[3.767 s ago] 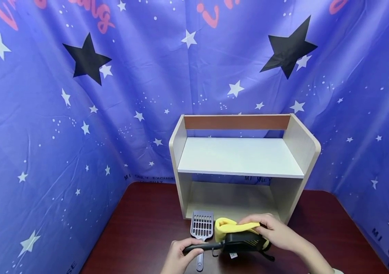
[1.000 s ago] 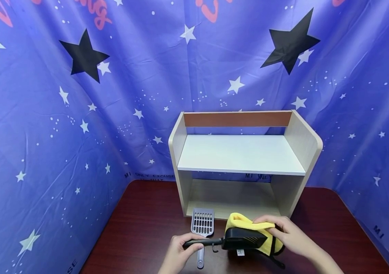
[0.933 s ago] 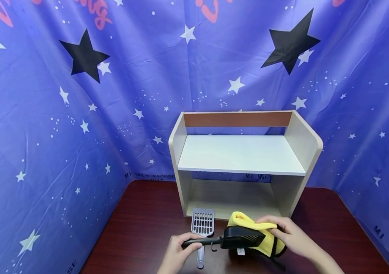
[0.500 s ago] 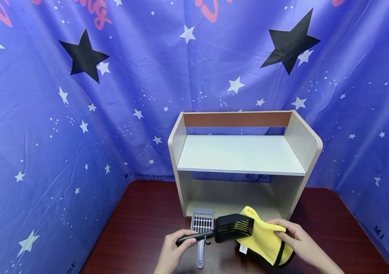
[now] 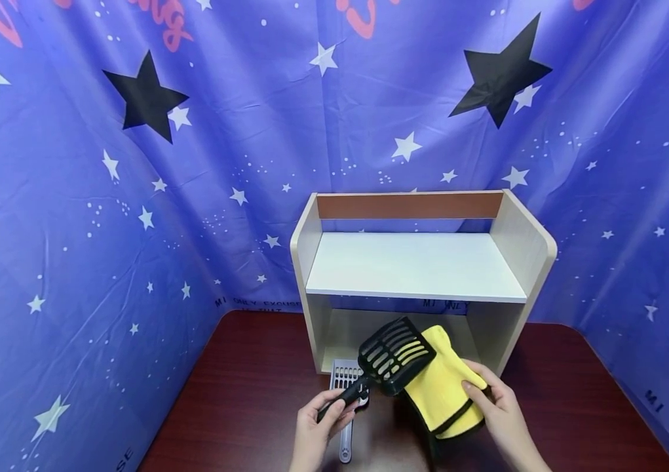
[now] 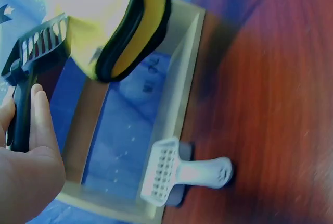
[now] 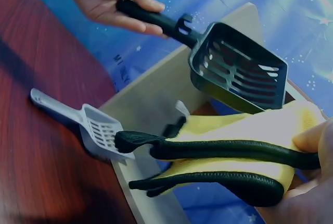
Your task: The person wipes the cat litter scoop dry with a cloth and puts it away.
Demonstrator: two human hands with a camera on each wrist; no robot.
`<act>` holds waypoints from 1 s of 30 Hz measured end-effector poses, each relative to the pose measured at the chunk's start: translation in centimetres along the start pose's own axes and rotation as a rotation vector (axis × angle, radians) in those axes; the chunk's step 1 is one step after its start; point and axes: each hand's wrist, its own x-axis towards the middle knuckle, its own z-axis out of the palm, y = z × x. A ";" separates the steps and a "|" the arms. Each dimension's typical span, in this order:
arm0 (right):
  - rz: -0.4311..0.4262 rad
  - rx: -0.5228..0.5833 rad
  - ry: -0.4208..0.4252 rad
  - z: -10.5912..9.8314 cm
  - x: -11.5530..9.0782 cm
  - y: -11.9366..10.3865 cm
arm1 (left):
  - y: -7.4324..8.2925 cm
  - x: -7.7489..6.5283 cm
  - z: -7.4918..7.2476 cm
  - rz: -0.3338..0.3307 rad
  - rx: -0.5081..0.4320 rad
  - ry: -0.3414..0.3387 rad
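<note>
My left hand (image 5: 319, 423) grips the handle of a black slotted litter scoop (image 5: 396, 354), raised above the table with its slotted face toward the head camera. A folded yellow cloth with black edging (image 5: 443, 387) hangs from my right hand (image 5: 499, 406), pinched between thumb and fingers. In the head view the cloth's upper left part lies against or just behind the scoop's right side; contact is hard to tell. A grey litter scoop (image 7: 104, 133) lies on the table, its slotted end by the shelf's front edge; the black scoop and left hand partly cover it in the head view.
Behind the hands stands a two-tier wooden shelf (image 5: 417, 265) with a white upper board. The dark red table (image 5: 240, 393) reaches out on both sides of it. Blue star-printed curtain (image 5: 240, 164) surrounds the table at the back and sides.
The black scoop has risen and turned from side-on to show its slots. The yellow cloth has slid off from around it to the right, lifted by my right hand. The grey scoop stays put.
</note>
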 end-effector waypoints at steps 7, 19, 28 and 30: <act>0.007 0.047 0.062 1.1 0.3 0.2 | -0.8 -0.8 1.0 -0.096 0.026 -0.054; -0.092 0.013 0.071 2.1 0.5 0.8 | -1.2 -1.1 2.1 -0.178 0.077 -0.069; -0.267 -0.045 0.009 2.4 0.1 1.4 | -1.5 -1.0 2.4 -0.193 0.079 -0.076; -0.261 -0.067 -0.001 2.5 -0.1 1.6 | -1.6 -1.0 2.5 -0.202 0.072 -0.070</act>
